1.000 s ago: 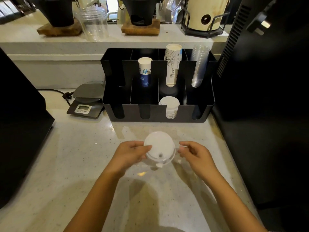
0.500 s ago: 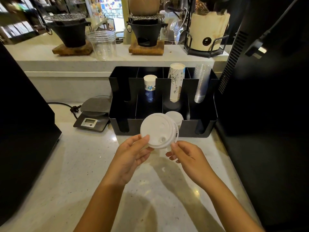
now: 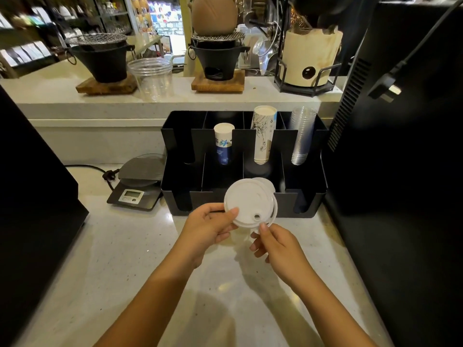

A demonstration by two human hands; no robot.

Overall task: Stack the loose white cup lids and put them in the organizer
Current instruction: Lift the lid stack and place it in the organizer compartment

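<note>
A stack of white cup lids [image 3: 246, 200] is tilted with its top face toward me, just in front of the black organizer [image 3: 310, 204]. My left hand [image 3: 209, 227] grips the stack's left edge, thumb on the top lid. My right hand [image 3: 275, 245] pinches the lower right rim near the sip hole. Behind the held stack, more white lids [image 3: 269, 185] lie in the organizer's front row, second slot from the right, mostly hidden.
The organizer's back row holds a short paper cup stack [image 3: 223, 144], a tall paper cup stack [image 3: 263, 134] and clear plastic cups [image 3: 302, 134]. A digital scale [image 3: 139, 184] sits to its left. Black machines flank the counter [image 3: 125, 259] on both sides.
Both hands lifted the lid stack off the counter and carried it forward to the organizer's front edge. The camera view tilted up.
</note>
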